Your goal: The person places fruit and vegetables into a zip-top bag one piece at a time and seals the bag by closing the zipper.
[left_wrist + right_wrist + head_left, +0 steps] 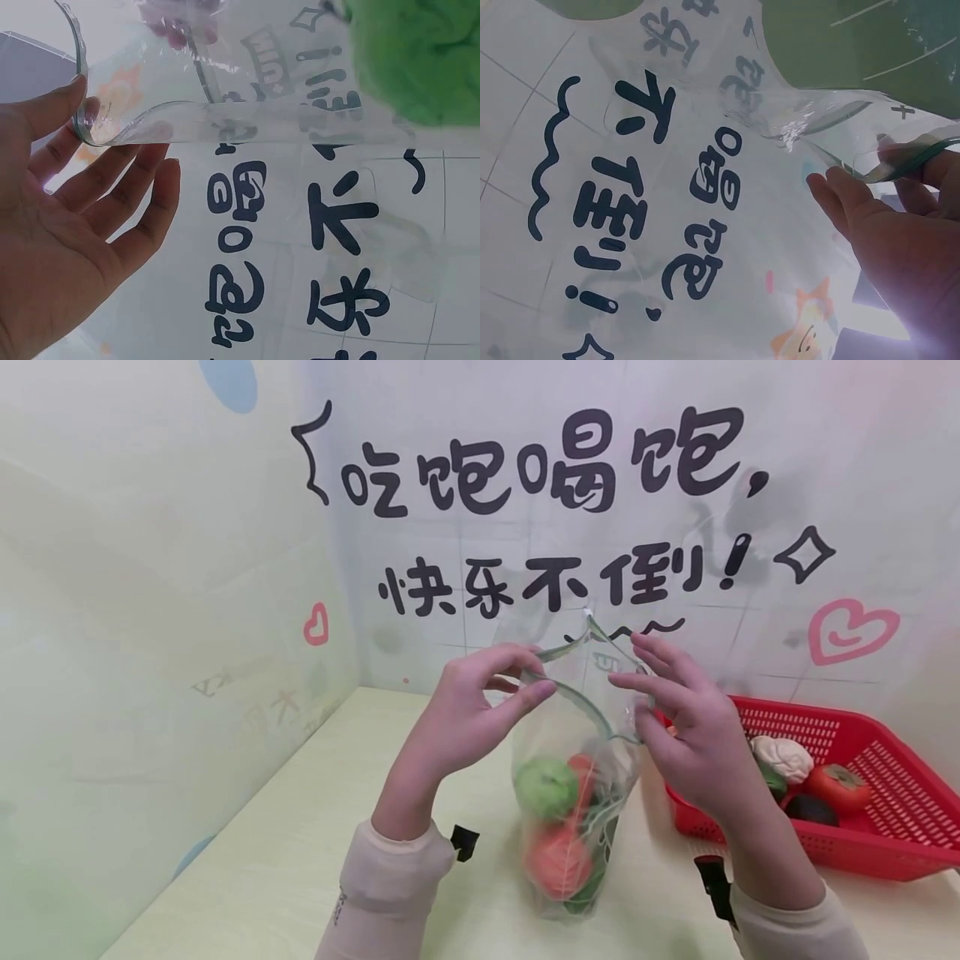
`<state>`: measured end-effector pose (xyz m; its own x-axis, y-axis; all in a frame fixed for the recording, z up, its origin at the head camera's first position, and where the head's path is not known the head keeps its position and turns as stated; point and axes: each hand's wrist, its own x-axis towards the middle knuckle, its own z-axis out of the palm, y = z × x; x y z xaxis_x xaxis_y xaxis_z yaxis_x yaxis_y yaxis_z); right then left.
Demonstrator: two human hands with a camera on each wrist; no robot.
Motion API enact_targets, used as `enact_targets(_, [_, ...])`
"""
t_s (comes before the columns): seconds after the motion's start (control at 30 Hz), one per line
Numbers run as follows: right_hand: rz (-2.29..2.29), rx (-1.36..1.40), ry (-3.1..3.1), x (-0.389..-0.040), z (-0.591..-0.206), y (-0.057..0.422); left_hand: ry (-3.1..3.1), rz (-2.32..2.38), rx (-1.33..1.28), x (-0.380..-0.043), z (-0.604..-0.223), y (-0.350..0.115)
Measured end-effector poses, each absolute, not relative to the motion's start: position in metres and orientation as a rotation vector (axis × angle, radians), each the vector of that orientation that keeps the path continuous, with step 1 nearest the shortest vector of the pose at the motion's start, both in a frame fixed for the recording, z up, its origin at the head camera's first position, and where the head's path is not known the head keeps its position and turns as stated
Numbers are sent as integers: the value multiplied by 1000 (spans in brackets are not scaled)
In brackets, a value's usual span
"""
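Note:
A clear zip-top plastic bag (555, 727) with a green rim stands upright on the table, its mouth spread apart. Through its wall show a round green fruit or vegetable (547, 787), a round red one (558, 862) and darker green produce (588, 893), partly blurred by the plastic. At the left side of the mouth, my left hand (487, 702) pinches the rim between thumb and fingers, also visible in the left wrist view. My right hand (693, 727) holds the rim at the right side, its other fingers spread; the right wrist view shows the green edge between its fingers.
A red plastic basket (832, 847) stands on the table to the right, behind my right forearm. In it lie an orange-red persimmon (838, 787), a whitish wrinkled item (782, 758) and a dark round item (812, 810). A lettered wall (450, 410) rises behind the table.

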<state>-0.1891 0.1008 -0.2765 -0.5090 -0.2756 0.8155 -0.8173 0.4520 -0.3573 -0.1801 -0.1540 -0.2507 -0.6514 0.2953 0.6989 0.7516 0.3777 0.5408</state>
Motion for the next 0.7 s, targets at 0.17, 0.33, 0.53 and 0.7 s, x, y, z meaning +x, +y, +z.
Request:
enact_targets(0.17, [1056, 915, -1983, -189, -276, 101, -2142, -1222, -895, -181, -250, -156])
enact_targets(0.33, [1078, 917, -1887, -192, -276, 103, -2130, -1232, -862, -183, -249, -159])
enact_targets(0.53, [1165, 802, -1845, -194, -272, 110, -2088, -1291, -720, -185, -248, -162])
enact_targets(0.7, [1117, 950, -1855, -196, -271, 114, -2179, -1259, -838, -185, -249, -158])
